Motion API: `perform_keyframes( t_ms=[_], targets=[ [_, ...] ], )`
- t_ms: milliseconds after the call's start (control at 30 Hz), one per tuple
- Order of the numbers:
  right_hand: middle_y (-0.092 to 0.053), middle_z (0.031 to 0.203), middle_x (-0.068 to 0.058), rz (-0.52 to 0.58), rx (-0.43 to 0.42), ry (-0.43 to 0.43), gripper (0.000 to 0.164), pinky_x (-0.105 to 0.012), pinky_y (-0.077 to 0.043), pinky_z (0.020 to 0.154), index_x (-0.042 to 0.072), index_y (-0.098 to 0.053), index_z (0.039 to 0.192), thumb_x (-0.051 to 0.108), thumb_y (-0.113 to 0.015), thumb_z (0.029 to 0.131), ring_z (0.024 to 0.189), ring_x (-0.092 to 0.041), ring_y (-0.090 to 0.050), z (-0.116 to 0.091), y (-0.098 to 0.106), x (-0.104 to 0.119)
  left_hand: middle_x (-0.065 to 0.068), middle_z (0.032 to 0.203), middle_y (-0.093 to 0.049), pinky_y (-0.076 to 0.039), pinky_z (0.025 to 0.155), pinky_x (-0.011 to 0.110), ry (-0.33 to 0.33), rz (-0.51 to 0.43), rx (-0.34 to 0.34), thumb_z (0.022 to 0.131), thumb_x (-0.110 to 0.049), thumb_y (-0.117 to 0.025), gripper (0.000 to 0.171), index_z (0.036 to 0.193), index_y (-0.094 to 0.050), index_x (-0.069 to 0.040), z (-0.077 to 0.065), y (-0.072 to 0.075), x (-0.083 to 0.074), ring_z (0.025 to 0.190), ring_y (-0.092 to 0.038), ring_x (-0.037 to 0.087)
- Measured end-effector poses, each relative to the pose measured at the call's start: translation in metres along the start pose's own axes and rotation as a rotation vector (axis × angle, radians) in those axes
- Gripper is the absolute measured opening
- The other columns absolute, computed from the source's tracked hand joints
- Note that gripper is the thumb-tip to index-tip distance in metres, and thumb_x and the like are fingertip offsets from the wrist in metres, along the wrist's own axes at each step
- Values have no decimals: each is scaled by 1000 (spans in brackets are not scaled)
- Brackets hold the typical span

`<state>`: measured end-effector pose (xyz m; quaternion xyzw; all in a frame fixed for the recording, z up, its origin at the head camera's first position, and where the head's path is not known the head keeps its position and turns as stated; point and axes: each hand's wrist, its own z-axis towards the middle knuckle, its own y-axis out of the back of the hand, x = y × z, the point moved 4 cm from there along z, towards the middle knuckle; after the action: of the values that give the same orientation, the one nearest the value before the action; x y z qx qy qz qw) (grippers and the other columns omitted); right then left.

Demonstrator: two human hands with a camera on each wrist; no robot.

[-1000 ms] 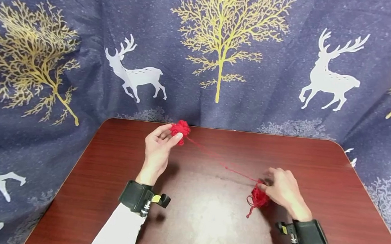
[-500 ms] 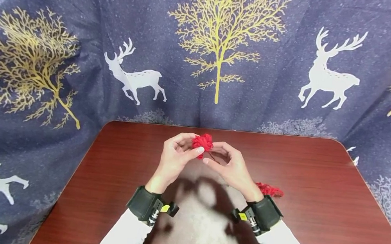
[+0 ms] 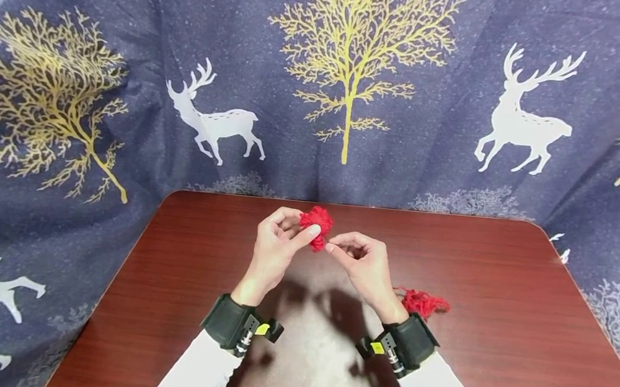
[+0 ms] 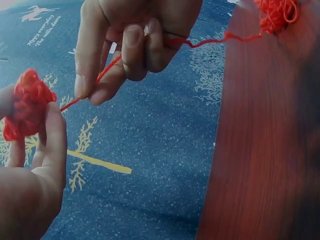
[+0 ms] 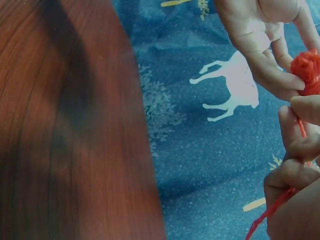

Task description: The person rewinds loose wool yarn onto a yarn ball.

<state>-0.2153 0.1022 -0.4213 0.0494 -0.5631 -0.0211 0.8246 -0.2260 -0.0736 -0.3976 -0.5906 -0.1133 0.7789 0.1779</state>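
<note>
A small wound ball of red yarn (image 3: pixel 317 219) is held up over the table by my left hand (image 3: pixel 274 246), thumb in front and fingers behind. Close to its right, my right hand (image 3: pixel 362 264) pinches the red yarn strand (image 4: pixel 110 67) between thumb and index finger. In the left wrist view the strand runs from the ball through the right hand's curled fingers. From there it leads to a loose heap of red yarn (image 3: pixel 424 302), which lies on the table behind the right wrist. The right wrist view shows the ball (image 5: pixel 306 70) only in part.
Under both hands spreads a brown wooden table (image 3: pixel 504 268) with rounded far corners. A dark blue curtain (image 3: pixel 403 153) with white deer and yellow trees hangs right behind its far edge. Each wrist wears a black strap with a small camera.
My right hand has moved left from the yarn heap to beside the ball and now pinches the strand. The left hand has shifted slightly right and nearer with the ball. The heap lies uncovered.
</note>
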Motion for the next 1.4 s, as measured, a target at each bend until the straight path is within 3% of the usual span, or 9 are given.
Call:
perform_keyframes(
  t_ms=[133, 267, 467, 600, 733, 933, 1167, 1400],
  targets=[
    [-68, 72, -4, -73, 0, 14, 7, -19, -39, 51, 8, -79, 93, 9, -81, 86, 58, -14, -50, -1, -2, -1, 1, 91, -71, -58, 71, 25, 28, -56, -2, 86, 13, -68, 26, 96, -60, -10, 0, -1, -1, 86, -68, 15],
    [-66, 69, 3, -234, 6, 28, 6, -21, -42, 51, 8, -79, 91, 12, -80, 87, 58, -12, -53, -2, -4, 1, 2, 92, -71, -58, 69, 25, 45, -65, -27, 86, 14, -67, 27, 98, -60, -9, 2, 0, -1, 84, -68, 15],
    [-67, 70, 9, -401, 55, 40, 5, -24, -46, 54, 11, -76, 89, 14, -78, 87, 59, -9, -56, -6, -9, 7, 5, 97, -69, -59, 72, 26, 18, -16, -86, 85, 14, -69, 30, 112, -61, 3, 3, 1, -2, 88, -69, 18],
    [-67, 72, 10, -425, 78, 55, 3, -24, -45, 54, 13, -75, 88, 13, -78, 87, 59, -7, -55, -8, -11, 8, 5, 96, -69, -57, 74, 25, -20, 45, -137, 85, 13, -71, 31, 113, -59, 9, 3, 1, 0, 87, -69, 17],
    [-65, 71, 10, -425, 119, 78, 6, -24, -45, 53, 14, -72, 87, 10, -76, 88, 58, -7, -53, -10, -13, 11, 7, 95, -68, -56, 76, 24, -56, 168, -200, 84, 8, -76, 31, 109, -59, 10, 2, 1, 3, 86, -69, 16],
    [-61, 73, 7, -410, 142, 104, 12, -25, -44, 52, 13, -66, 88, 4, -73, 90, 59, -7, -53, -11, -11, 17, 16, 98, -67, -57, 75, 25, -124, 360, -205, 84, 5, -77, 32, 111, -61, 6, -1, 0, 7, 87, -67, 21],
    [-60, 73, 7, -403, 194, 69, 12, -25, -46, 54, 14, -65, 89, 5, -71, 92, 61, -7, -53, -12, -12, 19, 19, 98, -65, -56, 73, 25, -152, 401, -239, 85, 3, -77, 36, 119, -64, 1, -2, -2, 10, 84, -66, 25],
    [-59, 72, 8, -398, 190, 41, 12, -26, -45, 53, 15, -64, 88, 7, -71, 93, 60, -8, -52, -12, -12, 21, 18, 100, -68, -58, 74, 30, -152, 487, -289, 86, -1, -78, 36, 120, -67, -1, -3, -3, 16, 87, -68, 29]
  ],
)
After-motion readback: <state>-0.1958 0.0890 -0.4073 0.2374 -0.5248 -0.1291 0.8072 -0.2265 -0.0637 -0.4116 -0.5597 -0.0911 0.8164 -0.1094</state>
